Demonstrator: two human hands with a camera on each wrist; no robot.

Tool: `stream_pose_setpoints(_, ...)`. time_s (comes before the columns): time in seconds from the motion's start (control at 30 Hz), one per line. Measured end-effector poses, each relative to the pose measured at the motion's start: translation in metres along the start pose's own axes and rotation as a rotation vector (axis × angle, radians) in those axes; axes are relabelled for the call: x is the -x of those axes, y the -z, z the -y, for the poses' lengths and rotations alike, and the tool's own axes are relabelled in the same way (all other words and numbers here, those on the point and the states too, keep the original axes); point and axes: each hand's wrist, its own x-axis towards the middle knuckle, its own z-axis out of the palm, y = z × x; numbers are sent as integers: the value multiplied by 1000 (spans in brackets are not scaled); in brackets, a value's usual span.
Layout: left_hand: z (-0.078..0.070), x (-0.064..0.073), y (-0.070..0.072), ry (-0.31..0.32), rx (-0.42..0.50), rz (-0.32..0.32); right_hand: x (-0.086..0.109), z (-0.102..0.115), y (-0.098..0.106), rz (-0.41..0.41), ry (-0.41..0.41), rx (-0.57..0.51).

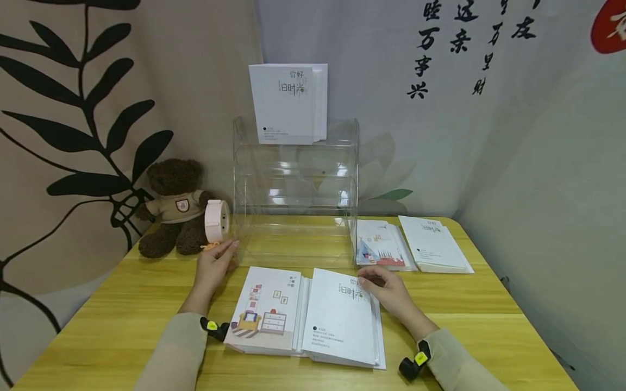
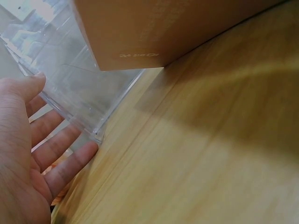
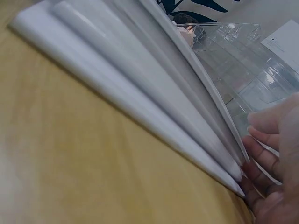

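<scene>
My left hand (image 1: 215, 266) is at the lower left side of a clear tiered rack (image 1: 295, 247). In the left wrist view, its extended fingers (image 2: 65, 170) lie along the rack's edge. On the near table lie two side-by-side stacks of white albums, the left one with a drawn room (image 1: 266, 307) on its cover, the right one with dark lettering (image 1: 342, 317). At that right stack's upper right corner is my right hand (image 1: 386, 290). The right wrist view shows its bent fingers (image 3: 266, 158) against the edge of the fanned layers.
Several white albums (image 1: 288, 103) stand in the rack's top tier. Right of the rack lie more albums (image 1: 381, 244) and another white stack (image 1: 435, 247). A brown teddy bear (image 1: 173, 209) and a pink roll-shaped object (image 1: 217, 221) stand left. A brown surface with faint lettering (image 2: 140, 32) appears beside the left hand.
</scene>
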Motion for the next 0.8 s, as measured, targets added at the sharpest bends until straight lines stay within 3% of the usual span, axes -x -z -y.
stream_pose_setpoints(0.2,-1,1,1,27,10,1,0,2,-1,-11,-8,-15)
stream_pose_setpoints(0.47,3,-2,-6,12,47,-9,-5,12,6,-16,46,-101)
stream_pose_setpoints(0.63,5,0,-6,37,50,0,-28,52,21,6,125,-153)
stream_pose_setpoints(0.8,3,-2,-1,21,48,-4,-74,113,35,-2,290,-197)
